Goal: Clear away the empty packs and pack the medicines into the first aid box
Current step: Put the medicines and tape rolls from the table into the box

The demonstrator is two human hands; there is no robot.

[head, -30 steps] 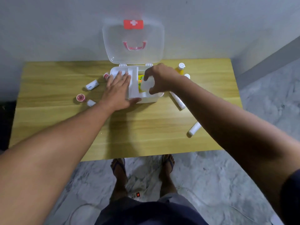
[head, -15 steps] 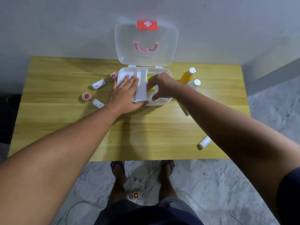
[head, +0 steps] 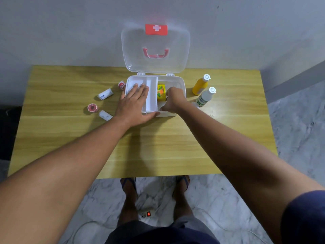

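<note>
The white first aid box [head: 181,85] stands open at the back of the wooden table [head: 158,147], its clear lid [head: 133,50] leaning on the wall. My left hand [head: 135,104] lies flat, fingers apart, on the white inner tray [head: 152,95] in the box's left half. My right hand [head: 173,100] is down in the right compartment with its fingers curled around a small white item that is mostly hidden. A yellow medicine carton [head: 161,92] lies in the box just left of that hand.
A yellow bottle [head: 199,87] and a white bottle with a green label [head: 204,98] lie right of the box. On the left are a white bandage roll [head: 105,94], a red tape roll [head: 92,108], a small white pack [head: 105,115] and a red-and-white roll [head: 121,84]. A power strip [head: 146,214] lies on the floor by my feet.
My right hand has gone down from above the box into its right compartment, uncovering the yellow carton. My left hand has stayed flat on the tray.
</note>
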